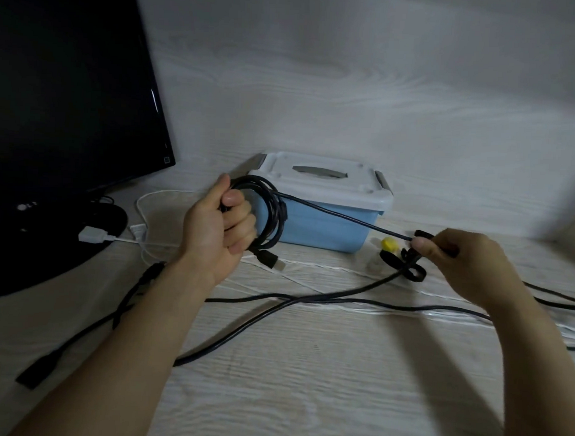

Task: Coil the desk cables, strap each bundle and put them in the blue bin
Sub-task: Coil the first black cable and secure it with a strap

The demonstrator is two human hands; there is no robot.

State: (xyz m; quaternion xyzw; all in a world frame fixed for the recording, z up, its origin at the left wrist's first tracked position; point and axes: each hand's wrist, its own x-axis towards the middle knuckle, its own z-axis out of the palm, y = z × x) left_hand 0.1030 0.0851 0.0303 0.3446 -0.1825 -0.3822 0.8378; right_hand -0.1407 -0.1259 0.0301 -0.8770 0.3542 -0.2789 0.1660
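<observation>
A dark monitor [65, 112] fills the left of the pale wood-grain surface [306, 381], with the blue bin [331, 226], its white lid [323, 180] latched on, standing against the back wall. Thick black cables [243, 330] cross loose over the surface in front of it, and a white cable [93, 235] lies by the monitor's foot. The left hand [217, 228] has its fingers [243, 222] curled round a coil of thin black cable [273, 217], held upright just before the bin, a plug end [271, 261] dangling below. From the coil a single strand runs taut to the right hand [467, 260], whose thumb and fingers pinch the cable's far plug. Under that hand lie black straps [411, 271] and a small yellow piece [389, 244], too small to identify.

The thin cable looks light and limp but springy, likely to uncoil if the grip slackens; it is best pinched across all the loops at one spot while the tail is fed in. The thicker cables would probably be stiffer and want wider loops. The coil is nearly wound; strapping and the closed lid are yet to be dealt with.
</observation>
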